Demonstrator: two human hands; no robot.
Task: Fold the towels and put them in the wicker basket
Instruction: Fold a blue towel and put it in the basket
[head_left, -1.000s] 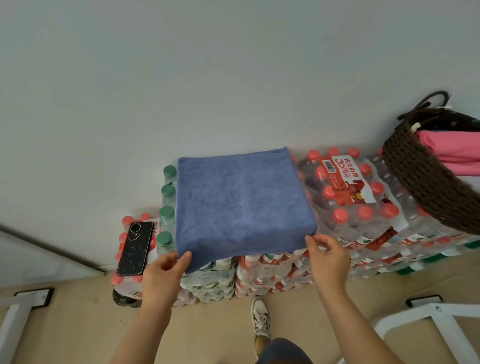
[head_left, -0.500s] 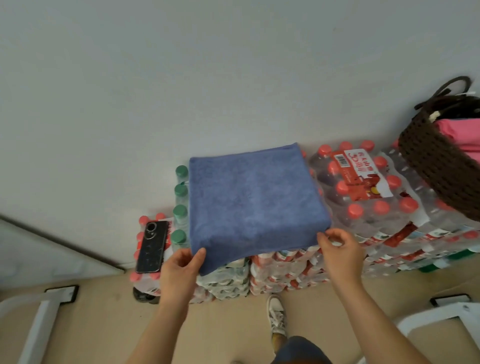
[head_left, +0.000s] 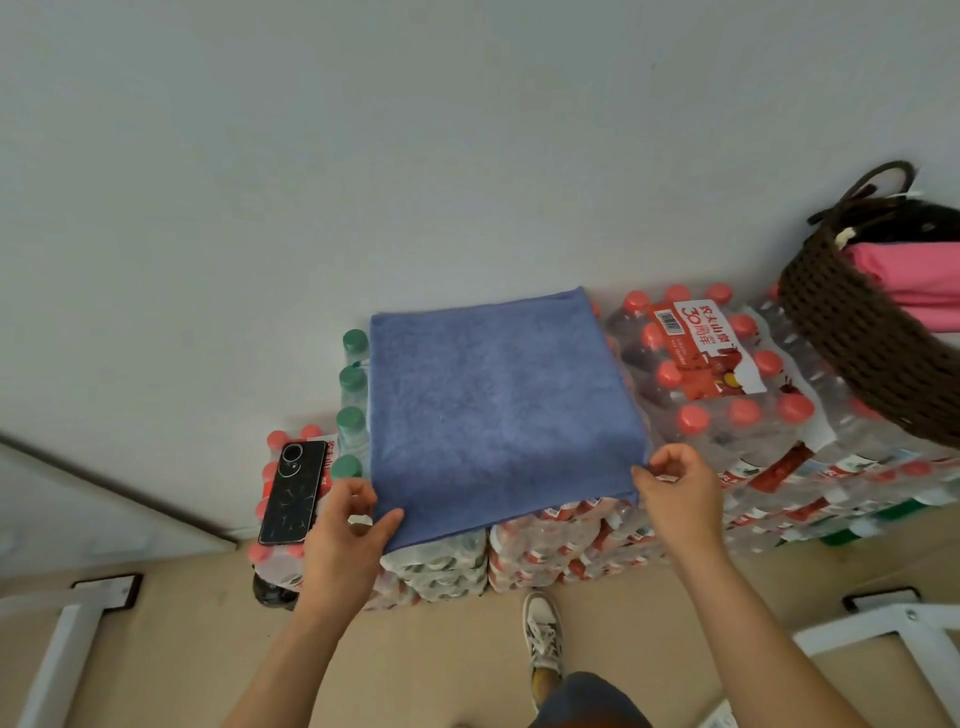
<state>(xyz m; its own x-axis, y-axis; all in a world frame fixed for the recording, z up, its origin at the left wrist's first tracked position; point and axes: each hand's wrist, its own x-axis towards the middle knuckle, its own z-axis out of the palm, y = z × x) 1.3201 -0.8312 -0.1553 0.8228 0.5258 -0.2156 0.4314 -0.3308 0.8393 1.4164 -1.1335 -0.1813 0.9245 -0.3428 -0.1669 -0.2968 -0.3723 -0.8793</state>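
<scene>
Both hands (head_left: 511, 512) on blue towel (head_left: 498, 405) corners

Blue towel (head_left: 498, 410); dark brown woven basket (head_left: 872, 343); pink cloth (head_left: 919, 280) inside; red, green bottle caps (head_left: 693, 418); black phone (head_left: 293, 491).

Person is wearing a white lace-up canvas sneaker (head_left: 543, 635), a yellow sock (head_left: 544, 679), dark blue trousers (head_left: 592, 701); forearms bare, unsleeved.

Shrink-wrapped packs of red-capped water bottles (head_left: 727, 384) are stacked against the white wall (head_left: 415, 156), with a row of green-capped bottles (head_left: 352, 400) towards the stack's left. A black phone (head_left: 292, 491) (camera side up) lies on the lower pack at the stack's left end. A white sneaker (head_left: 543, 634) stands on the tan floor (head_left: 197, 649).
</scene>
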